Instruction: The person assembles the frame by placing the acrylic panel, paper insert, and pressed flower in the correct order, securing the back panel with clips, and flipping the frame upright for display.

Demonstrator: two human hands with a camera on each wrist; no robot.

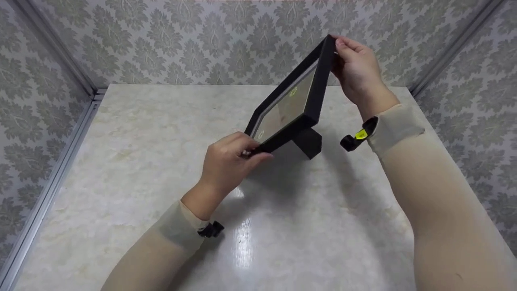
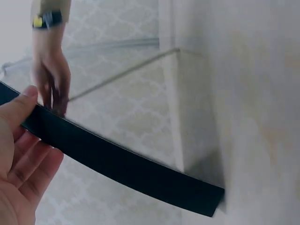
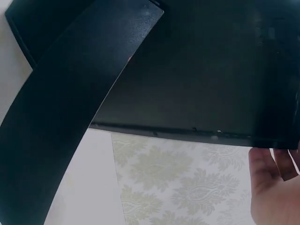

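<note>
A black picture frame (image 1: pixel 320 87) with a glazed front is held up at a tilt above the table. My left hand (image 1: pixel 226 161) grips its lower left corner, thumb on one side and fingers on the other. At the upper right corner, my right hand (image 1: pixel 358 72) holds the edge. The easel leg (image 1: pixel 310 144) sticks out from the back, below the frame. In the right wrist view that leg (image 3: pixel 70 98) crosses the dark back panel (image 3: pixel 201 79). A narrow black side of the frame (image 2: pixel 126 164) shows in the left wrist view. My right fingertips are partly hidden behind it.
The pale marbled tabletop (image 1: pixel 121 169) lies beneath, with shadows of the frame and arms on it. Patterned walls (image 1: pixel 226 40) rise at the back and sides. Metal rails (image 1: pixel 52 178) run along the side edges.
</note>
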